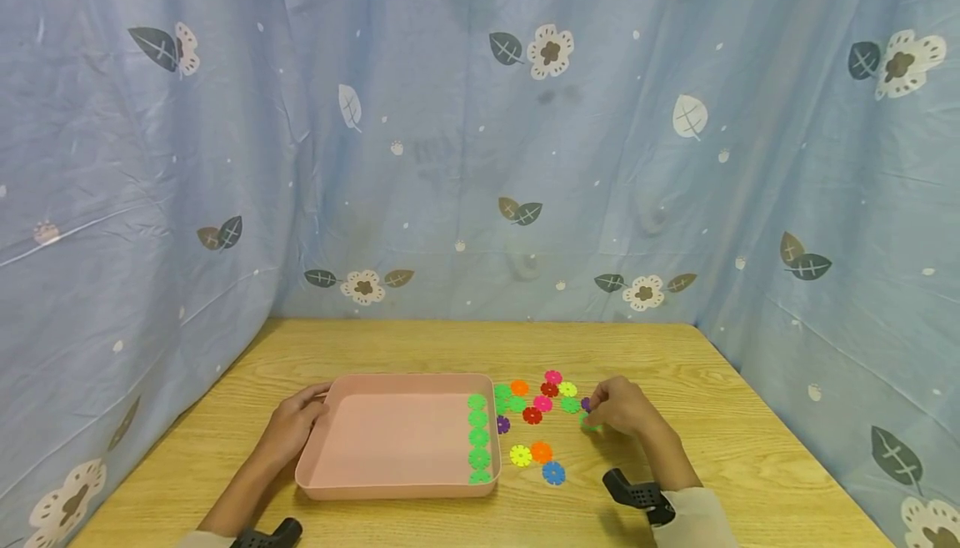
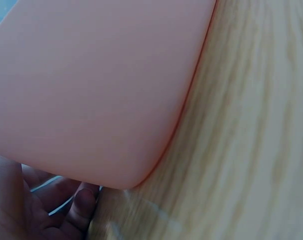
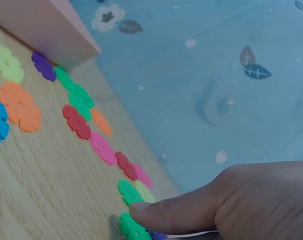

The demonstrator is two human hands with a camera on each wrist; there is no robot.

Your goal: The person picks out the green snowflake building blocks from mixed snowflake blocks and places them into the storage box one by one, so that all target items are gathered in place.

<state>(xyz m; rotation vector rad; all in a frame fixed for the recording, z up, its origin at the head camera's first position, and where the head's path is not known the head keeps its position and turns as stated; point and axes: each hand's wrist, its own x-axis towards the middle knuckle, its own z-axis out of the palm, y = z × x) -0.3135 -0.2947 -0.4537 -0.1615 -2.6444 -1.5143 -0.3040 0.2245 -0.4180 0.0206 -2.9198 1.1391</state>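
A shallow pink tray (image 1: 397, 491) sits on the table, with a column of several green notched flower discs (image 1: 478, 437) along its right inner side. My left hand (image 1: 291, 424) holds the tray's left side, fingers at the rim; in the left wrist view those fingers (image 2: 81, 205) are bent against the outside wall. To the right of the tray, my right hand (image 1: 622, 406) pinches a green flower disc (image 3: 133, 228) close over the table, thumb at its upper edge. A purple disc (image 1: 587, 404) lies by the fingertips, partly covered, and another green disc (image 1: 570, 405) is just left.
Loose discs lie between the tray and my right hand: red (image 1: 532, 416), pink (image 1: 553, 377), yellow (image 1: 521, 455), orange (image 1: 541, 452), blue (image 1: 553, 473) and several green (image 1: 502, 398). The wooden table (image 1: 637, 344) ends at a blue patterned curtain (image 1: 465, 156) behind.
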